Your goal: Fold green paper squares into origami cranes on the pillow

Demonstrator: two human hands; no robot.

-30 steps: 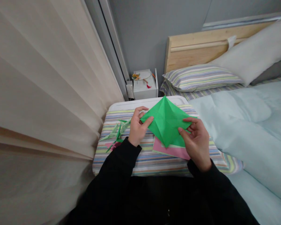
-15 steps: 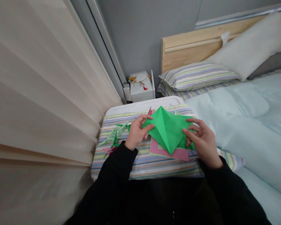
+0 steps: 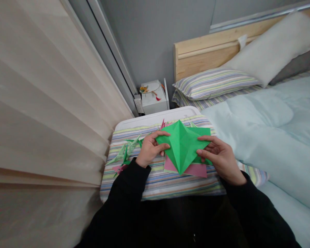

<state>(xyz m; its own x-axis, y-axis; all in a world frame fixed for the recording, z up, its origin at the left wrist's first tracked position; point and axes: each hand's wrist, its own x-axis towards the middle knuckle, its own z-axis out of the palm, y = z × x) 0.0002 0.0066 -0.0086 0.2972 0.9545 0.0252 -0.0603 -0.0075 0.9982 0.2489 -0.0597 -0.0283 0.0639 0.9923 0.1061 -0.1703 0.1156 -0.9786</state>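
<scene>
A partly folded sheet of green origami paper (image 3: 182,146) is held up in front of me, creased into a diamond with its point toward me. My left hand (image 3: 151,150) pinches its left corner between thumb and fingers. My right hand (image 3: 219,158) grips its right side the same way. Beneath the green paper lies a pink paper sheet (image 3: 197,170), mostly covered. Left of my left hand lie several green origami cranes (image 3: 126,150), with a pink paper piece (image 3: 119,168) at their lower end.
The papers rest on a striped cushion (image 3: 167,186) over a white board (image 3: 155,115). A pale blue duvet (image 3: 268,137) lies to the right. Beyond are a striped pillow (image 3: 214,82), a wooden headboard (image 3: 204,57) and a white box (image 3: 153,98). A beige curtain (image 3: 41,103) fills the left.
The view has drifted, shifting the scene left. The green paper has lowered toward the pink sheet, and my hands have spread slightly along its sides.
</scene>
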